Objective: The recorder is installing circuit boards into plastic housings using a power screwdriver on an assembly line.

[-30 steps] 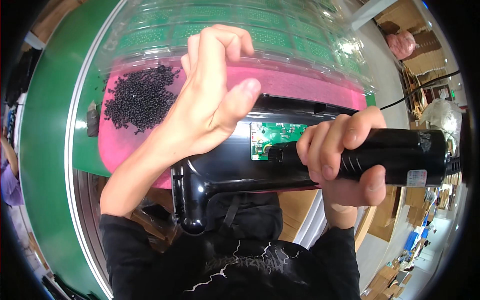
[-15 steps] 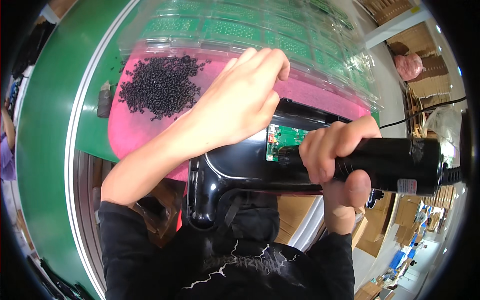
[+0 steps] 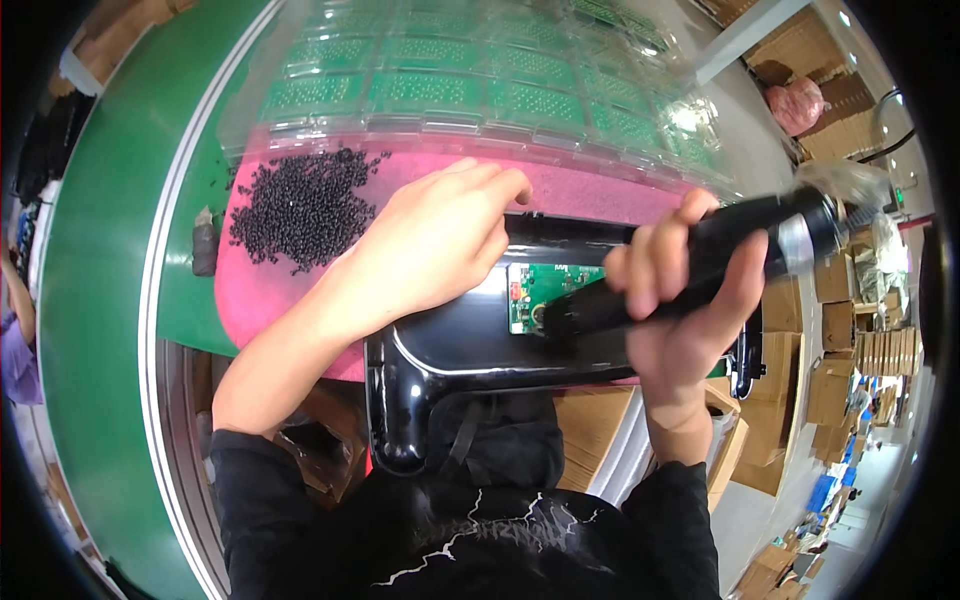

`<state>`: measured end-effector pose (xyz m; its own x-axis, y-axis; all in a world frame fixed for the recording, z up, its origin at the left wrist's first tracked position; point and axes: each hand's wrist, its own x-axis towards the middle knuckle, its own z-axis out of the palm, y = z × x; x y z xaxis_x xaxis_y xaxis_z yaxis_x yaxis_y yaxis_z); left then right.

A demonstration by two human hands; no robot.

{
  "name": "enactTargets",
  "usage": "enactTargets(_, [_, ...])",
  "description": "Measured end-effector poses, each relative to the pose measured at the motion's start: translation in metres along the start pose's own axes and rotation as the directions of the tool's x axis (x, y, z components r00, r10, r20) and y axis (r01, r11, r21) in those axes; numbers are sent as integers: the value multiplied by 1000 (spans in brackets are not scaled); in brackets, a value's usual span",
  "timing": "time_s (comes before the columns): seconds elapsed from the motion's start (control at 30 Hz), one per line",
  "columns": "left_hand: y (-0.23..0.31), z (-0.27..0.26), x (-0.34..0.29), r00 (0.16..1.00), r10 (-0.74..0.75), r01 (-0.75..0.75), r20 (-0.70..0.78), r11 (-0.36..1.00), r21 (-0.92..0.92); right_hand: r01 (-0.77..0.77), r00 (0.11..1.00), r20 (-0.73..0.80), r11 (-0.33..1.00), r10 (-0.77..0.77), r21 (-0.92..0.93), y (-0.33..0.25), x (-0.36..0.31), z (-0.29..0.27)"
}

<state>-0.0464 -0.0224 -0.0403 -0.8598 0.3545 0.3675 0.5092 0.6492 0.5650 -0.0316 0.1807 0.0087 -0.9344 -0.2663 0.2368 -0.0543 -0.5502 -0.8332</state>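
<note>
A glossy black plastic housing (image 3: 455, 345) lies on a pink mat, with a green circuit board (image 3: 553, 282) set in its middle. My right hand (image 3: 680, 275) is wrapped round a black electric screwdriver (image 3: 738, 226), slightly blurred. Its nose slants down toward the board's lower left part; whether the tip touches cannot be seen. My left hand (image 3: 430, 240) hovers over the housing's far left part, back of the hand up, fingers curled together. Anything between those fingertips is hidden. Beyond my left wrist is a heap of small black screws (image 3: 305, 208).
Clear plastic trays (image 3: 420, 95) holding several green boards stand at the back of the pink mat (image 3: 262, 295). A dark wrapped stub (image 3: 204, 245) stands on the green tabletop (image 3: 100, 290) at left. Cardboard boxes (image 3: 775, 400) are at right, below table level.
The screwdriver has tilted, its rear end now higher and its nose a little farther left. My left hand has moved left and slightly nearer, with fingers still curled. The whole view has shifted slightly.
</note>
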Motion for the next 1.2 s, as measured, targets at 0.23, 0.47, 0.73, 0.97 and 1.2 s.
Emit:
enactTargets(0.23, [-2, -7, -7, 981, -6, -16, 196, 994, 107, 6, 878, -471, 981, 87, 193, -50, 13, -47])
enactTargets(0.47, [6, -14, 6, 947, 69, -111, 313, 987, 116, 410, 907, 222, 632, -358, -657, -85, -55, -26])
enactTargets(0.73, [64, -40, -35, 998, 59, -56, -14, 986, 154, 459, 864, 395, 168, -311, -872, -156, -105, 30])
enactTargets(0.97, [36, -74, -191, 613, -177, 348, -770, 935, 63, 466, 881, 469, 270, -59, -843, -217, -130, 7])
enactTargets(1.2, [8, -105, -264, 123, -623, 30, -773, 780, -625, -96, 610, 17, -95, -792, -991, -110, -145, -68])
